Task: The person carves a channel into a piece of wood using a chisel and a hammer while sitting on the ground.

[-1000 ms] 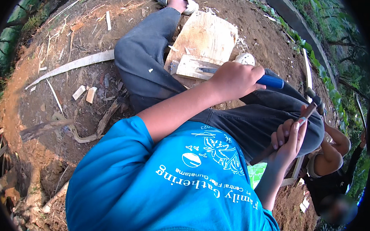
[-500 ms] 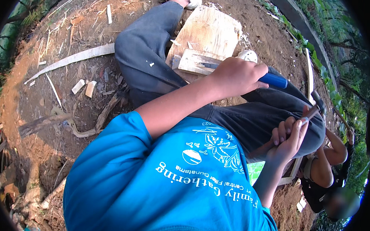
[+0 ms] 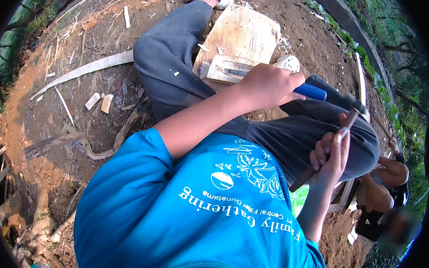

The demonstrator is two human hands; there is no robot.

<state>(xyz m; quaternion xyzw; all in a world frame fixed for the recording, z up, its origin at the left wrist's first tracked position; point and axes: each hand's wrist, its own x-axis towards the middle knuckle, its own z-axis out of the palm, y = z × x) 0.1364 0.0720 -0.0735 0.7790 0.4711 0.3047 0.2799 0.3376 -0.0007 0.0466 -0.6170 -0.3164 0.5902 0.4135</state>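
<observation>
My left hand (image 3: pixel 271 87) is closed around the blue handle of a chisel (image 3: pixel 312 92). The chisel's blade lies in a slot cut in a small pale wooden block (image 3: pixel 219 74). That block rests on a wide wooden board (image 3: pixel 249 31) on the ground between my legs. My right hand (image 3: pixel 331 152) grips the wooden handle of a hammer (image 3: pixel 353 115). The hammer's dark head is up, slightly blurred, just right of the chisel's handle end and apart from it.
A co-worker (image 3: pixel 381 191) sits close at the right. A white dotted shoe toe (image 3: pixel 288 63) is beside the board. On the brown soil lie a long curved wood strip (image 3: pixel 84 72), offcuts (image 3: pixel 106 103), a branch (image 3: pixel 54 143) and shavings. A concrete edge (image 3: pixel 349 19) runs at the upper right.
The hammer and my right hand have moved up and left, nearer the chisel's handle end. My left hand and the chisel have shifted slightly left.
</observation>
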